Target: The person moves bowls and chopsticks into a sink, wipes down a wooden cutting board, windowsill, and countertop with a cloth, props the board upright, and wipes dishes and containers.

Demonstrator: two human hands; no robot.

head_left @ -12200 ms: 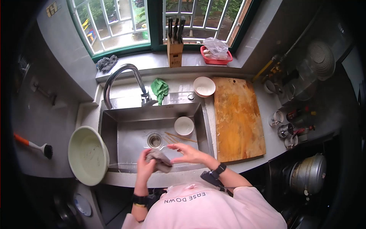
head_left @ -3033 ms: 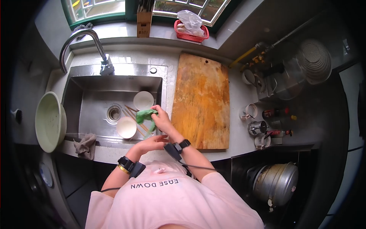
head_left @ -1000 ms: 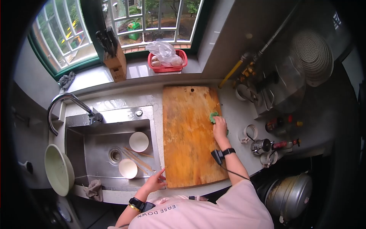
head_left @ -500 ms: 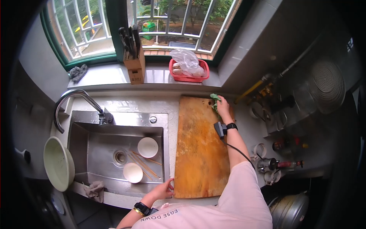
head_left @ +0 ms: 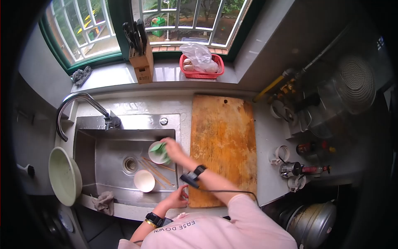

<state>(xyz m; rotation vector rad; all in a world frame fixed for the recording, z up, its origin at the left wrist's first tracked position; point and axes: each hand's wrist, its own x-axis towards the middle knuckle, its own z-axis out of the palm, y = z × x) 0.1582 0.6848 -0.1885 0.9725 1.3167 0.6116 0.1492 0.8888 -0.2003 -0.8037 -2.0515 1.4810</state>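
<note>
My right hand (head_left: 174, 150) is closed on a green cloth (head_left: 158, 148) over the sink's right side, and the cloth hangs above a white bowl (head_left: 156, 158). My left hand (head_left: 178, 198) rests at the counter's front edge with its fingertips at the lower left corner of the wooden cutting board (head_left: 224, 145); its fingers are apart and hold nothing. Lower in the steel sink (head_left: 112, 153) sits a second white bowl (head_left: 144, 181), with several chopsticks (head_left: 155, 171) lying between the bowls.
A pale green basin (head_left: 65, 176) stands left of the sink, near a grey-brown cloth (head_left: 103, 202) on the front edge. The faucet (head_left: 83, 97) arches behind. A knife block (head_left: 141, 62) and red basket (head_left: 202, 74) are on the sill. Bottles (head_left: 315, 169) stand at the right.
My right hand has moved with the green cloth from the board's far right corner, left and toward me, to above the sink. My left hand has stayed by the board's near left corner.
</note>
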